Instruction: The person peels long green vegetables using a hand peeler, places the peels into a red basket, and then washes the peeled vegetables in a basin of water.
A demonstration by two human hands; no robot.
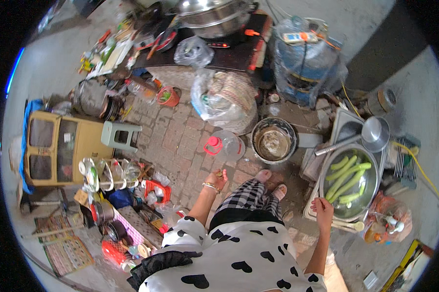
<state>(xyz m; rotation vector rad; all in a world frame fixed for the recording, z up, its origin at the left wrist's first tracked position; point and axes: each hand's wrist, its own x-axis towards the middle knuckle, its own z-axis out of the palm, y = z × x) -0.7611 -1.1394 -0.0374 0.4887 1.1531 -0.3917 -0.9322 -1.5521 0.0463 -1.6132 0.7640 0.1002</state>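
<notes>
My right hand (322, 210) is at the near left rim of a steel basin (370, 197); whether it touches the rim or a vegetable is unclear. Several long green vegetables (347, 177) lie in the basin, which stands on a metal sink unit. A metal ladle or long-handled pan (375, 134) rests behind it. My left hand (217, 179) is held out over the brick floor, palm partly up, fingers curled, with something small and brownish perhaps in it. Past it stands a clear plastic jug (231, 146) with a red cap and handle.
A bucket of murky water (272, 143) stands beyond my feet, beside a large stuffed bag (230, 102). A steel steamer (214, 18) sits on the dark table. Left are a grey-green stool (119, 135), a yellow cabinet (84, 149) and a white rack. A plastic-wrapped blue drum (305, 69) stands ahead right.
</notes>
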